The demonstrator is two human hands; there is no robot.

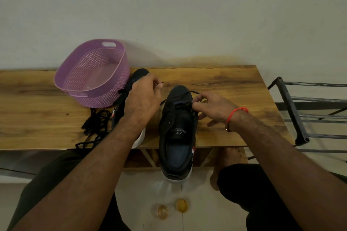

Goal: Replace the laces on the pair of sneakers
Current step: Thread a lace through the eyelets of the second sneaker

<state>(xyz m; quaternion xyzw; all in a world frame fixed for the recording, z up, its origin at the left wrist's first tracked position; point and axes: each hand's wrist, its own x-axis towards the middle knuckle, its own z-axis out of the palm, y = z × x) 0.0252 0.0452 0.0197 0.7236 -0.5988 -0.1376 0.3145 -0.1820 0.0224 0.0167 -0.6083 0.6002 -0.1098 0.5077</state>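
A dark sneaker (176, 137) lies on the wooden table (234, 84), its heel hanging over the near edge. A black lace (185, 103) runs through its top eyelets. My right hand (212, 108) pinches this lace at the right eyelets. My left hand (143, 97) holds the other end of the lace, its tip poking out by my fingers. The second dark sneaker (131, 82) sits behind my left hand, mostly hidden. A loose pile of black laces (95, 125) lies at the left by the table's front edge.
A purple perforated plastic basket (93, 77), nothing visible inside, stands tilted at the back left against the second sneaker. A black metal rack (300, 110) stands right of the table. My knees and a bare foot (227, 157) are under the table's near edge.
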